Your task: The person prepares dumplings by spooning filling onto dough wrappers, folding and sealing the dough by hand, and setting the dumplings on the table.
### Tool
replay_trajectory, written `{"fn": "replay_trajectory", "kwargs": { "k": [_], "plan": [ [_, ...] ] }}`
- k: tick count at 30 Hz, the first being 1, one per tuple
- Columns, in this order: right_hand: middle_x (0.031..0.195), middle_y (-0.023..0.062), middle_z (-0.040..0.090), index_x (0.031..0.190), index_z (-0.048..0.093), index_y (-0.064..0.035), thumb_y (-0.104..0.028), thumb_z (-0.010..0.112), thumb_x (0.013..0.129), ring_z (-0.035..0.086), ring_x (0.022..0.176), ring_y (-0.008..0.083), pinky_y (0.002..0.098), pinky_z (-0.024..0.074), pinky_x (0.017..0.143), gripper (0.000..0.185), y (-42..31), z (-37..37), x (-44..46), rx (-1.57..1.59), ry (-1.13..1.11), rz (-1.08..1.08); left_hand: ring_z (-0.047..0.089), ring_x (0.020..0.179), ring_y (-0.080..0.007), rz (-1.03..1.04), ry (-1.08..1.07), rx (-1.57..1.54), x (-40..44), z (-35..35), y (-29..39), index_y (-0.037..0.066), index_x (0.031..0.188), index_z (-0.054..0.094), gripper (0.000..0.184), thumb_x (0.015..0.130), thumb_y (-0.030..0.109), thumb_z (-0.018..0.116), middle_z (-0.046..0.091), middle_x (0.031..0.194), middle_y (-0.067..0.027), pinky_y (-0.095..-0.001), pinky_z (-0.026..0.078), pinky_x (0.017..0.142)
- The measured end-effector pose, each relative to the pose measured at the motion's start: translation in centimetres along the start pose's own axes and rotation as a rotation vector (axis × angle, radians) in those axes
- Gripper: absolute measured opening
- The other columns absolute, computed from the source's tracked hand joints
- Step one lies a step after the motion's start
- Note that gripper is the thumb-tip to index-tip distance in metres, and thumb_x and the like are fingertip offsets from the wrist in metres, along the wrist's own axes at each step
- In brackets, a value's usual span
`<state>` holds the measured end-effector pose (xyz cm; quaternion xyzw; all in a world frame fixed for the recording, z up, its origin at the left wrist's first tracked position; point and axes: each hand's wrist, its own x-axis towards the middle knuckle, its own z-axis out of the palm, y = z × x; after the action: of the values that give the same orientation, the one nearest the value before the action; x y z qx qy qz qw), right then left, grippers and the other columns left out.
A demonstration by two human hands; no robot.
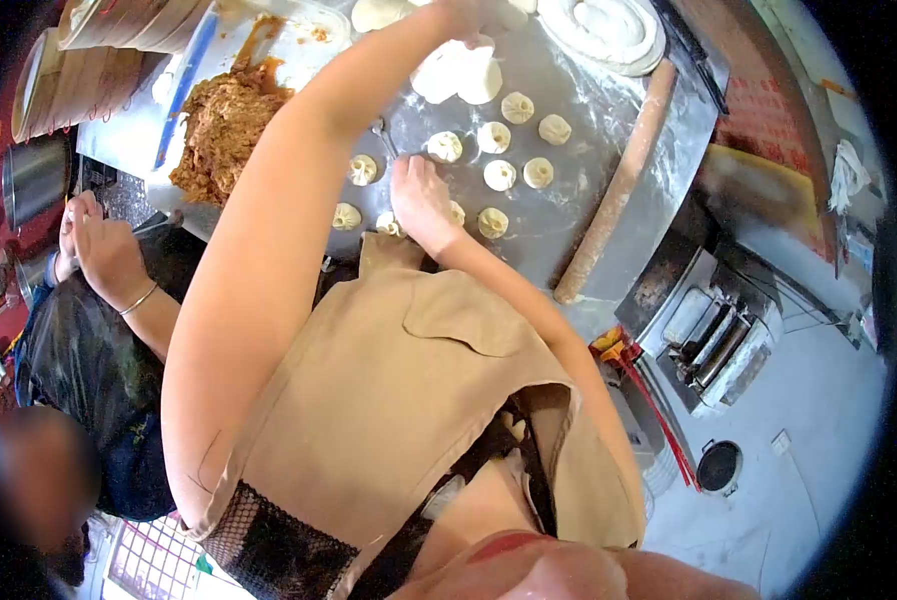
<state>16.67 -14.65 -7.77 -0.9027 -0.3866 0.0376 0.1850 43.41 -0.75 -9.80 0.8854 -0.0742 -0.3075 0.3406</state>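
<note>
My left hand is at the top edge, blurred and partly cut off, over a stack of flat white dough wrappers. Whether its fingers grip a wrapper does not show. Low over the metal worktop, my right hand has its fingers closed on the end of a small metal spoon. Several pleated buns lie around this hand, some partly covered by it. A mound of brown minced filling sits in a tray left of my left forearm.
A long floury rolling pin lies along the right side. Behind it is a coiled dough rope. Bamboo steamers stand at upper left. A co-worker's hand with a bracelet is at left. A machine with rollers stands at right.
</note>
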Motion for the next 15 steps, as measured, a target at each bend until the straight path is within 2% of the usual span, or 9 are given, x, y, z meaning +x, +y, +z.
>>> {"fn": "replay_trajectory", "kwargs": {
  "k": [3,4,7,8,9,10,11,12,15],
  "plan": [
    [0.083,0.0177,0.055,0.091,0.053,0.0053,-0.005,0.06,0.07,0.059,0.072,0.027,0.0323,0.0509,0.058,0.024,-1.3,0.6,0.8,-0.119,-0.067,0.066,0.057,0.067,-0.0211,0.08,0.272,0.122,-4.9,0.6,2.8,0.006,0.082,0.051,0.023,0.069,0.015,0.067,0.057,0.072,-0.0074,-0.0333,0.049,0.063],
    [0.082,0.0173,0.056,0.09,0.053,0.0049,-0.003,0.061,0.07,0.06,0.074,0.028,0.0325,0.0518,0.06,0.024,-1.4,0.6,0.7,-0.087,-0.096,0.099,0.063,0.08,-0.0329,0.184,0.42,0.143,-6.0,0.8,3.2,0.005,0.093,0.065,0.033,0.072,0.031,0.068,0.064,0.08,-0.0196,-0.0416,0.049,0.072],
    [0.083,0.0175,0.058,0.09,0.055,0.0034,-0.004,0.062,0.072,0.062,0.077,0.0307,0.0335,0.0535,0.066,0.021,-0.8,1.4,0.6,-0.134,-0.219,0.167,0.064,0.084,-0.0295,0.085,0.699,-0.299,-12.7,1.4,4.9,0.006,0.09,0.064,0.035,0.078,0.039,0.062,0.063,0.089,-0.0256,-0.0454,0.047,0.076],
    [0.087,0.0166,0.061,0.087,0.059,0.0,-0.008,0.06,0.077,0.063,0.081,0.0297,0.0348,0.0534,0.069,0.013,-0.3,1.5,0.9,0.03,-0.264,0.279,0.053,0.061,-0.0122,0.19,0.937,-0.657,-13.8,3.5,4.2,0.008,0.076,0.048,0.017,0.072,0.015,0.063,0.053,0.067,-0.0009,-0.0262,0.045,0.056],
    [0.088,0.0184,0.062,0.084,0.061,-0.0006,-0.01,0.059,0.078,0.064,0.082,0.0282,0.0349,0.0531,0.07,0.011,-0.1,0.4,1.2,0.009,-0.333,0.216,0.049,0.062,-0.0074,0.135,1.056,-0.776,-16.8,4.1,5.4,0.01,0.074,0.047,0.018,0.072,0.013,0.065,0.05,0.066,0.0029,-0.0236,0.044,0.056],
    [0.083,0.0211,0.063,0.082,0.06,0.0002,-0.009,0.06,0.078,0.064,0.079,0.0313,0.0376,0.0519,0.069,0.01,0.1,-0.8,1.2,0.106,-0.361,0.274,0.053,0.067,-0.0086,0.102,1.076,-1.107,-18.3,5.4,5.1,0.008,0.08,0.049,0.017,0.073,0.009,0.065,0.053,0.071,0.0013,-0.024,0.045,0.059],
    [0.076,0.0229,0.062,0.083,0.059,0.0016,-0.007,0.058,0.079,0.063,0.072,0.0364,0.0385,0.05,0.064,0.01,0.4,-1.2,-0.4,0.512,-0.035,0.356,0.056,0.077,-0.0113,0.184,1.094,-1.418,-21.5,6.2,6.4,0.006,0.091,0.05,0.022,0.074,0.005,0.063,0.057,0.084,-0.0033,-0.026,0.047,0.064],
    [0.067,0.0214,0.06,0.082,0.058,0.0023,-0.007,0.056,0.081,0.061,0.063,0.0358,0.0389,0.0475,0.058,0.01,0.3,-2.6,-0.6,0.639,0.011,0.38,0.054,0.081,-0.0124,0.264,1.127,-1.632,-24.4,6.9,7.4,0.002,0.098,0.049,0.027,0.073,0.002,0.06,0.055,0.088,-0.0066,-0.0266,0.047,0.07],
    [0.067,0.0107,0.063,0.1,0.063,0.001,-0.011,0.049,0.089,0.059,0.057,0.015,0.0289,0.0466,0.054,0.022,-1.6,-8.6,0.8,0.797,-0.186,0.685,0.057,0.097,-0.0194,0.305,1.029,-1.912,-31.4,10.2,7.2,-0.003,0.118,0.048,0.045,0.074,-0.005,0.053,0.057,0.106,-0.0106,-0.0322,0.049,0.083]
  ]
}}
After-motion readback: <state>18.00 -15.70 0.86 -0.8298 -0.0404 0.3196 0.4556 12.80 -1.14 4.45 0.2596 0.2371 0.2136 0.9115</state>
